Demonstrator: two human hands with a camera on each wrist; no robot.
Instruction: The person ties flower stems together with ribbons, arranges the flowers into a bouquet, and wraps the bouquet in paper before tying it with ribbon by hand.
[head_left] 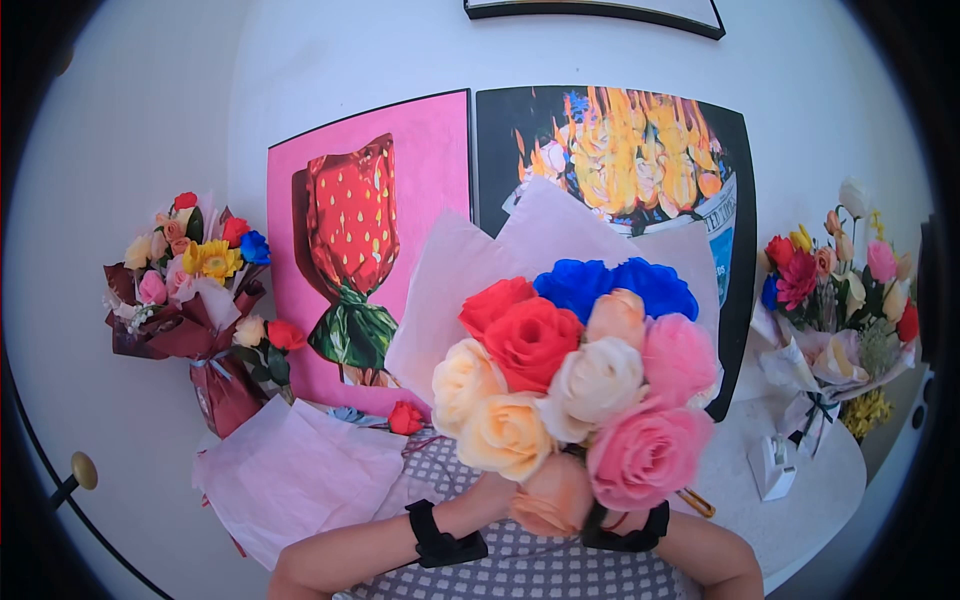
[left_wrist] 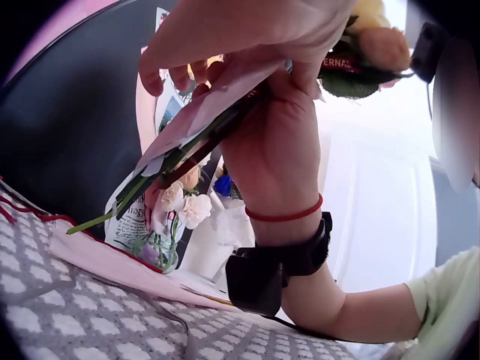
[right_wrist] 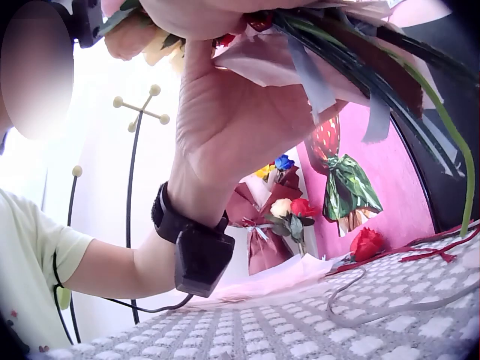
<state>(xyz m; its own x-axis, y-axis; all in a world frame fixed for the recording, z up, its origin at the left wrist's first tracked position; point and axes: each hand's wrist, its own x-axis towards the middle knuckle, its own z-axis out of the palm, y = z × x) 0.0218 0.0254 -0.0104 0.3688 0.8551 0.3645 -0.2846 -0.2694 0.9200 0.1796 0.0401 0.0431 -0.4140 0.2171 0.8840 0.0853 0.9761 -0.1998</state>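
Note:
A bouquet of artificial roses (head_left: 570, 380) in red, blue, cream, white, peach and pink stands upright before me, backed by pale pink wrapping paper (head_left: 440, 290). Both hands grip it low, around the wrapped stems. Only part of my left hand (head_left: 488, 500) shows beneath the flowers in the head view. The blooms mostly hide my right hand (head_left: 622, 521) there. In the left wrist view my right hand (left_wrist: 274, 131), above a red string bracelet (left_wrist: 289, 214), wraps the paper. Bare green stems (left_wrist: 142, 184) stick out below. Opposite, my left hand (right_wrist: 240, 124) holds the paper against the stems.
Sheets of pink paper (head_left: 290, 470) lie on the left of the checked tablecloth (head_left: 450, 480), near a loose red rose (head_left: 405, 418). Wrapped bouquets stand at left (head_left: 190, 290) and right (head_left: 830, 300). Two paintings lean behind. A white tape dispenser (head_left: 772, 468) sits at right.

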